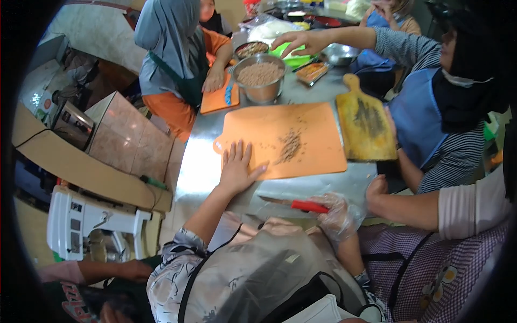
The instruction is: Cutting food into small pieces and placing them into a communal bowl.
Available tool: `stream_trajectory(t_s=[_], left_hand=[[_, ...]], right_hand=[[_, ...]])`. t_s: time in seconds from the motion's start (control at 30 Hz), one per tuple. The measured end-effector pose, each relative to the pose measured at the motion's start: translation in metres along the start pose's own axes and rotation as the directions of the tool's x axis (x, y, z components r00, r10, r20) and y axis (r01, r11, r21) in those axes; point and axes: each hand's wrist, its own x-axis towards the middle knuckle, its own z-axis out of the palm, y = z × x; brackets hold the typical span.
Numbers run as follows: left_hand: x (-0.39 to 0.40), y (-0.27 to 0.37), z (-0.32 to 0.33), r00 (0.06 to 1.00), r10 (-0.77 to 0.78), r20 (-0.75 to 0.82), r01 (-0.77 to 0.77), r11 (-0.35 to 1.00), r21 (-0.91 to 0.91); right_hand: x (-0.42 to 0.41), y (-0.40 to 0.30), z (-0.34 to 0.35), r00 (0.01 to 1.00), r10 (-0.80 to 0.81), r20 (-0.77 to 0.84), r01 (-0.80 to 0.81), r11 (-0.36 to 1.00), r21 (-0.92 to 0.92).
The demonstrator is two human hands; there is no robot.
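Note:
Bare and spread flat, my left hand (236, 167) rests on the left part of a large orange cutting board (319, 133). My right hand (337, 214), in a clear plastic glove, holds a knife (309, 206) by its red handle over the near edge of the metal table (246, 202). The blade points left, just below the board. A small heap of chopped brown bits (291, 147) lies at the middle of the board, with crumbs scattered around it. Beyond the board stands a metal pot (260, 87) full of brown crumbly food.
A worn yellow board (365, 121) lies at the right, beside a person in a blue apron reaching over the table. Another person's hand rests on a small orange board (218, 97). Close at my right is a co-worker's forearm (408, 206). A white stand mixer (97, 226) stands left.

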Motion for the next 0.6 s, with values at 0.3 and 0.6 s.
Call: stream_trajectory(t_s=[0.3,0.6], left_hand=[[0.035,0.051,0.007,0.98,0.151,0.127,-0.134,0.982,-0.132],[0.107,0.012,0.0,0.785,-0.006,-0.62,-0.429,0.717,-0.55]], right_hand=[[-0.002,-0.002,0.001,0.995,-0.098,-0.025,0.097,0.995,-0.029],[0.003,-0.02,0.004,0.996,-0.033,-0.084,0.027,0.997,-0.073]])
